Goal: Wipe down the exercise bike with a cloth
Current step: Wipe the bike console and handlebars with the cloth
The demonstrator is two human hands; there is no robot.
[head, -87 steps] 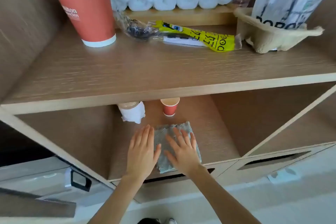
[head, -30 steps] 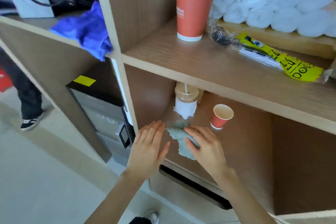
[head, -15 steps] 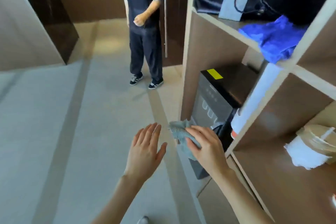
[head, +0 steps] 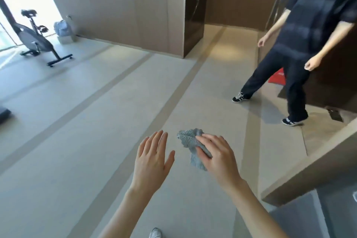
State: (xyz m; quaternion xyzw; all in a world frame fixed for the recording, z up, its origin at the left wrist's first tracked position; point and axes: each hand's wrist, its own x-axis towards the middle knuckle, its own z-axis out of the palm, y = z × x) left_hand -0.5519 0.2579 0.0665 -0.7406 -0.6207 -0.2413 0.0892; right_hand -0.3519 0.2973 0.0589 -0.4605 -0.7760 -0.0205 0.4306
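A grey-blue cloth [head: 190,144] hangs bunched from my right hand [head: 218,157], which grips it in mid-air over the floor. My left hand [head: 151,160] floats beside it, fingers spread, holding nothing and not touching the cloth. The grey exercise bike [head: 33,39] stands far off at the upper left by a bright window, with its black saddle up and its base bars on the floor.
A person in dark clothes [head: 301,44] stands at the right near a dark wall. The wooden shelf unit's edge [head: 309,164] juts in at lower right. A white bag [head: 61,28] sits by the wall behind the bike. Beige floor stretches between me and the bike.
My view has swung left, away from the shelves and out to the room, so the bike is now in sight. My right hand still carries the cloth lifted from the shelf.
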